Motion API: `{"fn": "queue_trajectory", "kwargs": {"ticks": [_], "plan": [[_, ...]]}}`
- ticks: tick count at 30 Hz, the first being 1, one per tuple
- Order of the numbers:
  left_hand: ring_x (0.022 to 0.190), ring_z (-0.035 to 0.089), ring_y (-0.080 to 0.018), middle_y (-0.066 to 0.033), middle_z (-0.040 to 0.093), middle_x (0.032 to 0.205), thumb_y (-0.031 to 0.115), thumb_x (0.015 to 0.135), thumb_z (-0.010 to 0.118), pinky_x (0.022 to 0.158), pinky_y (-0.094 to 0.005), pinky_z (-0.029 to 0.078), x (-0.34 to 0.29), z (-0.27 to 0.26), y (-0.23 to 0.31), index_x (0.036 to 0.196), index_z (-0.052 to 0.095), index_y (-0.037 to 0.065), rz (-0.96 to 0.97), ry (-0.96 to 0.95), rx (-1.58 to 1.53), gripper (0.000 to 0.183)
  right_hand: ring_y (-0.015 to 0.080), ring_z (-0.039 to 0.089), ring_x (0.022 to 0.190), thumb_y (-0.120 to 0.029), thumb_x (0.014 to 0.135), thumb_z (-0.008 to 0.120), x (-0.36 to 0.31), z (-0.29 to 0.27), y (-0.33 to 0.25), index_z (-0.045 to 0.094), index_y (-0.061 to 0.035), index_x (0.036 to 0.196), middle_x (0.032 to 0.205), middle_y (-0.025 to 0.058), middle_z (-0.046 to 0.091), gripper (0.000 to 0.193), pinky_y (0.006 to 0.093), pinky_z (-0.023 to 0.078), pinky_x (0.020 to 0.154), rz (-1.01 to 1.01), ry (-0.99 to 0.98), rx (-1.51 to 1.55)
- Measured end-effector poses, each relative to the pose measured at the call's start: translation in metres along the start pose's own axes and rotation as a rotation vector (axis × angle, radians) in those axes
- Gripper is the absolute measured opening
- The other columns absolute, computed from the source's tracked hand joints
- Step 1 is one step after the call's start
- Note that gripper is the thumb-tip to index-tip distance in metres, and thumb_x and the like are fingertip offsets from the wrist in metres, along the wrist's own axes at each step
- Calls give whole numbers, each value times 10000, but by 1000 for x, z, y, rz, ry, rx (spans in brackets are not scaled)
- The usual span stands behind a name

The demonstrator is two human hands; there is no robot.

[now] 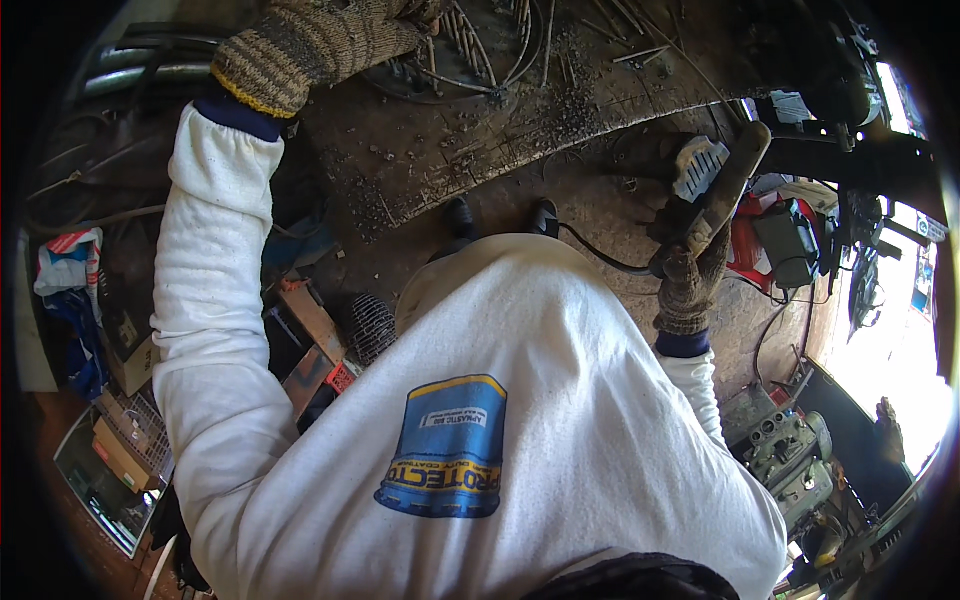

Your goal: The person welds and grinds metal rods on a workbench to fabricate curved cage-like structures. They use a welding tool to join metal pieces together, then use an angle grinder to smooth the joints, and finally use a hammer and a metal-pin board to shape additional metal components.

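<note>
The right hand (pixel 692 282), in a dusty brown knitted glove, is closed around the near end of a tool (pixel 738 178). The tool is held to the right of the table (pixel 470 160), just off its near edge. It has a long, slim, rounded body, dull brown and grimy all over, slanting away toward the far right. On its left side sits a paler grey metal part with a row of dark slots, its outline uneven. A black cord (pixel 608 262) curves from beside the feet to the near end of the tool by the glove.

The left hand (pixel 325 50) is at the far left, over the table's left end, in a striped brown and dark glove with a yellow hem. Its fingertips run out at the far edge of the view, beside a metal frame (pixel 465 85); I cannot tell whether they are spread or gripping it. The frame, dark and rusty-looking, has a curved rim and several thin rods standing or leaning across it. Loose rods (pixel 640 55) lie farther right, and dark crumbs are scattered over the worn brown tabletop. Two dark shoes (pixel 545 217) show below its near edge.
</note>
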State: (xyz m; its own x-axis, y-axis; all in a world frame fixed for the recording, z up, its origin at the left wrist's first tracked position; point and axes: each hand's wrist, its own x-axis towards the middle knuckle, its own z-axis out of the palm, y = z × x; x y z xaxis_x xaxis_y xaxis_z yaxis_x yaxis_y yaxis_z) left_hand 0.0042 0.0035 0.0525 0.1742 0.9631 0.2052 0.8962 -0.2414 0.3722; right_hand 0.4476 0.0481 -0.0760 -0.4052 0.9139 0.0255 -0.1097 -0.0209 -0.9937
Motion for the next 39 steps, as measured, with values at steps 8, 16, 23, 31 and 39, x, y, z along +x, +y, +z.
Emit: {"fn": "queue_trajectory", "kwargs": {"ticks": [8,16,23,31,39], "plan": [[775,647,-263,-62,658,803,166,717,784,706,-369,535,-3,-3,2,868,711,123,14,4,96,173,181,676,915,-269,820,840,0,-3,2,365,-44,1494,1248,135,630,855,262,579,663,-22,-6,18],[770,647,-268,-65,659,803,156,716,784,703,-370,535,1,-1,1,866,710,115,35,3,127,172,189,669,978,-313,798,856,-4,-5,-1,353,-36,1501,1267,138,615,908,282,591,714,-7,-11,7],[780,654,-275,-73,663,811,154,718,785,707,-376,536,2,3,2,869,708,107,3,20,13,176,213,656,1023,-395,760,884,-22,-14,-8,331,-19,1518,1262,138,608,1011,324,590,790,-6,-30,-44],[796,658,-285,-91,660,816,162,739,783,715,-396,538,4,-4,15,860,698,107,-119,-41,147,158,243,651,1064,-604,662,887,-36,-21,-12,366,-1,1488,1250,156,617,1148,393,553,910,46,-97,-176],[797,656,-277,-80,649,808,152,764,772,718,-405,536,-7,17,-22,840,683,90,168,118,-526,132,217,615,1110,-586,675,885,-18,-10,-20,267,-8,1563,1280,132,606,1227,385,507,966,-13,-272,-375]]}}
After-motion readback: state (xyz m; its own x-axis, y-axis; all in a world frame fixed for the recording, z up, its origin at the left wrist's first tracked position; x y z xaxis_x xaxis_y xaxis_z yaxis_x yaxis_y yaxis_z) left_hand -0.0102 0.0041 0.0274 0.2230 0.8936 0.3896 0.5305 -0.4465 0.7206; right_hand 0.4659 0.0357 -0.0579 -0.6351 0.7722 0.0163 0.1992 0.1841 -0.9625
